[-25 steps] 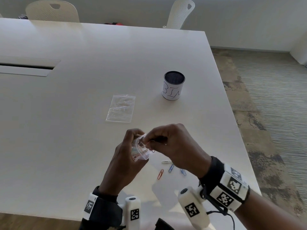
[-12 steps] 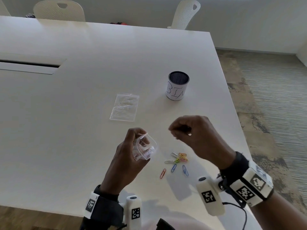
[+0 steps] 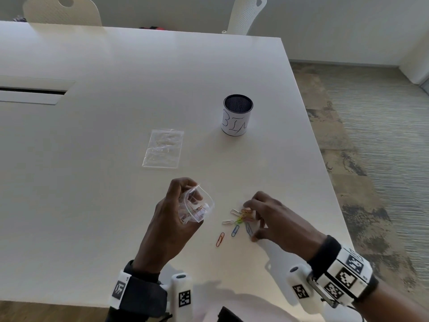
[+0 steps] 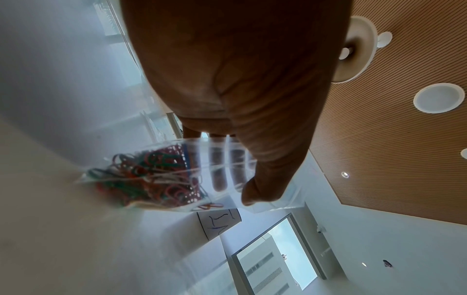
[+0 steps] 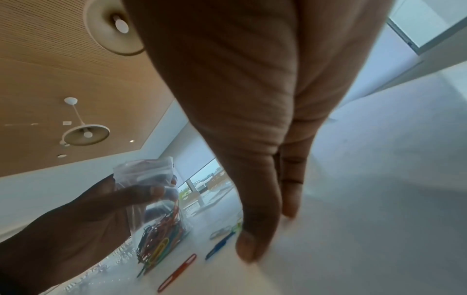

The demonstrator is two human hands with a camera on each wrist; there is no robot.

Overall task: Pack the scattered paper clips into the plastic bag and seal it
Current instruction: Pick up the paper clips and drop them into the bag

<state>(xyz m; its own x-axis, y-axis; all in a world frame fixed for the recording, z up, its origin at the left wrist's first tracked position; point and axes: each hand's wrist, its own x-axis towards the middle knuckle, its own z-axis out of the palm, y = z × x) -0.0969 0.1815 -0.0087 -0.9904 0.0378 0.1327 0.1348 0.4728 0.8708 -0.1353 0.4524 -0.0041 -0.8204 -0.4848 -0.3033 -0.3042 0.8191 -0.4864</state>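
Note:
My left hand (image 3: 183, 205) holds a small clear plastic bag (image 3: 196, 206) upright a little above the white table (image 3: 92, 205), with its mouth open. Coloured paper clips fill the bag's bottom (image 4: 151, 175); my thumb (image 4: 252, 191) pinches the rim against my fingers. Several loose clips (image 3: 241, 216) lie on the table to the bag's right, with a red clip (image 3: 220, 239) and a blue clip (image 3: 235, 230) nearest me. My right hand (image 3: 253, 220) is lowered over that pile, fingers and thumb spread. I see no clip held in it. Its thumb tip (image 5: 248, 247) is close to the table beside the blue clip (image 5: 218, 247).
A second flat clear bag (image 3: 163, 148) lies further out on the table. A mesh cup labelled BIN (image 3: 236, 119) stands beyond the clips. The table's right edge (image 3: 325, 182) runs close to my right hand. Two chairs stand at the far side.
My right hand left the bag's mouth, lifted to the right, then came down onto the loose clips. The left hand kept holding the bag open in place.

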